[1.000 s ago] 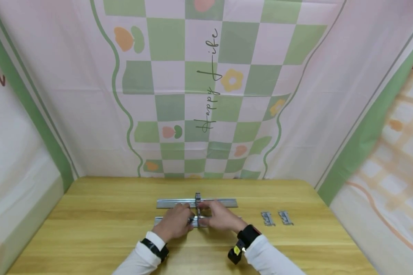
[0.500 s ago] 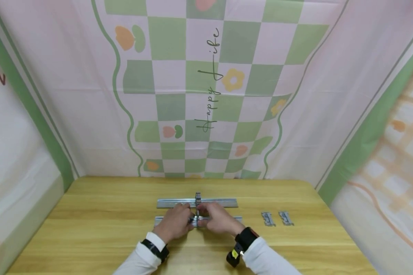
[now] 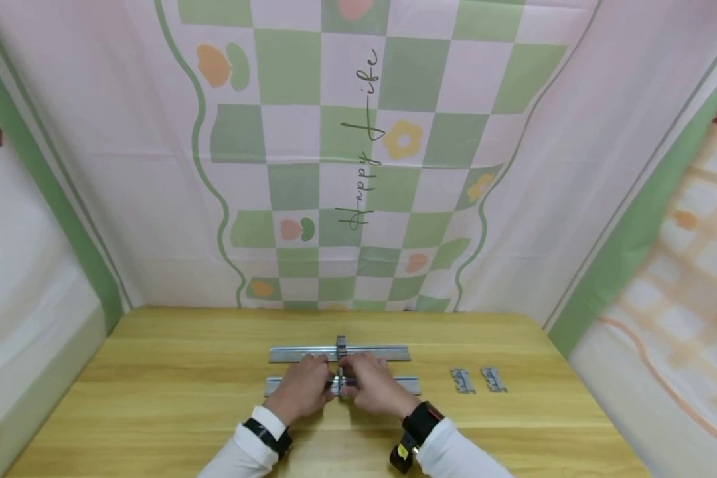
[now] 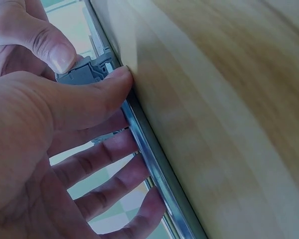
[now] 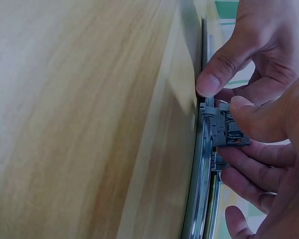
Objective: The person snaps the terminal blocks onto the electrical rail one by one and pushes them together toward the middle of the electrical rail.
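Observation:
Two metal DIN rails lie crosswise on the table in the head view. My left hand (image 3: 301, 386) grips the nearer DIN rail (image 3: 406, 384), its thumb on the near edge and its fingers along the other side in the left wrist view. Between thumb and fingers my right hand (image 3: 379, 387) pinches a thin grey terminal block (image 5: 224, 124). The block stands across that rail (image 5: 202, 169), its foot right at the metal, close beside my left thumb (image 5: 209, 84). Part of the rail is hidden behind both hands.
Behind the hands, the farther DIN rail (image 3: 311, 354) carries a small group of terminal blocks (image 3: 341, 345) near its middle. Two loose grey terminal blocks (image 3: 463, 382) lie flat to the right on the wooden table (image 3: 173, 385). Printed cloth (image 3: 293, 186) hangs at the back.
My right hand and wrist have shifted slightly left and toward the near edge, still pinching the terminal block. The left hand keeps its grip on the rail.

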A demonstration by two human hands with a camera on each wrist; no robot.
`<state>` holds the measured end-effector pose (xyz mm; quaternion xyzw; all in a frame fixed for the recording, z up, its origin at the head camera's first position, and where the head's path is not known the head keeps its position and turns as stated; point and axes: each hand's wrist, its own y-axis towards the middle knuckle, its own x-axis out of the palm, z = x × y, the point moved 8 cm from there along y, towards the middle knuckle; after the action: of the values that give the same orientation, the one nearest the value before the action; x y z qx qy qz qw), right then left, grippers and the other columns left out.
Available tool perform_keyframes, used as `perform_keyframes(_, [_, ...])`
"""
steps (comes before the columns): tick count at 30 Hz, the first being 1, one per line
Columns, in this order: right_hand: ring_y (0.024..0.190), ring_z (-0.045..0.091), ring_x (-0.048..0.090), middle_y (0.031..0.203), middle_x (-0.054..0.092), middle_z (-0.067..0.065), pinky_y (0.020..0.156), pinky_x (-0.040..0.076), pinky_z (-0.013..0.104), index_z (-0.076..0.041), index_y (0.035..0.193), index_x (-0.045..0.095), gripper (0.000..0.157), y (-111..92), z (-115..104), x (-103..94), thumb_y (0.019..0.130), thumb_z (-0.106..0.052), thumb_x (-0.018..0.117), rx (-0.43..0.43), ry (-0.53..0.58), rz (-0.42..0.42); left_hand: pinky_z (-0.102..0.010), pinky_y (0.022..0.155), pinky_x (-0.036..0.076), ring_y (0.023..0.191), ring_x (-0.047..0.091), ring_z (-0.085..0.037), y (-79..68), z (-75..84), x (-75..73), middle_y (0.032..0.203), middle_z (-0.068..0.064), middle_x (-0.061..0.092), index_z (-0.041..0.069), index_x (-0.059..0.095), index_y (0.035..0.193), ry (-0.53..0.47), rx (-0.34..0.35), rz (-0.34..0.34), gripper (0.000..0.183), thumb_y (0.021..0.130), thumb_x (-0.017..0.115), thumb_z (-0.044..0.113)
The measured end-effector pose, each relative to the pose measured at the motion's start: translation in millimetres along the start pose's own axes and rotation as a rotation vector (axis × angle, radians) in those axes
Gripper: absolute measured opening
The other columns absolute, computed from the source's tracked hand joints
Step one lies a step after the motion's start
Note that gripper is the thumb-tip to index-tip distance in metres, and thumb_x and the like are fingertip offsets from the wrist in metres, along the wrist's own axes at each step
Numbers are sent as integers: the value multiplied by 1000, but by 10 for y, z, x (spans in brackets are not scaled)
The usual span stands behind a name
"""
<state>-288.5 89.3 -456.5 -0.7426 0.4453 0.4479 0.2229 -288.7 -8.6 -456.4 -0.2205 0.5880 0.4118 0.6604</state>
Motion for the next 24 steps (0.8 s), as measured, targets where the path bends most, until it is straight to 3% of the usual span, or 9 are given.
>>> perform_keyframes(8, [106, 15, 43, 111, 54, -4, 87, 28, 43, -12, 118, 53, 43, -15, -13, 25, 79, -24, 68, -8, -41, 40, -27, 56, 40, 70, 44, -14, 0, -23, 13, 79, 6, 48, 18, 64, 75, 0, -1, -2, 14, 72, 72, 30])
perform_keyframes(12, [109, 16, 44, 115, 55, -5, 91, 27, 45, -14, 121, 52, 46, -35, 28, 19, 79, -27, 68, -10, -18, 26, -27, 55, 39, 70, 44, -14, -2, -11, 30, 79, 6, 48, 19, 65, 74, 1, 10, -14, 14, 72, 72, 31])
perform_keyframes(18, [113, 22, 48, 118, 59, -2, 93, 27, 49, -13, 126, 51, 58, -139, 153, -162, 75, -33, 71, -39, -21, 71, -26, 55, 39, 69, 43, -13, 0, -9, 56, 78, 6, 46, 21, 61, 68, 1, 3, -33, 17, 71, 73, 32])
perform_keyframes(24, [106, 26, 49, 113, 60, 4, 84, 31, 49, -13, 120, 57, 54, -388, 492, -507, 72, -34, 72, 66, -296, 85, -26, 55, 39, 69, 43, -13, 3, -21, 11, 76, 8, 45, 22, 60, 66, -9, -11, -22, 17, 71, 73, 31])
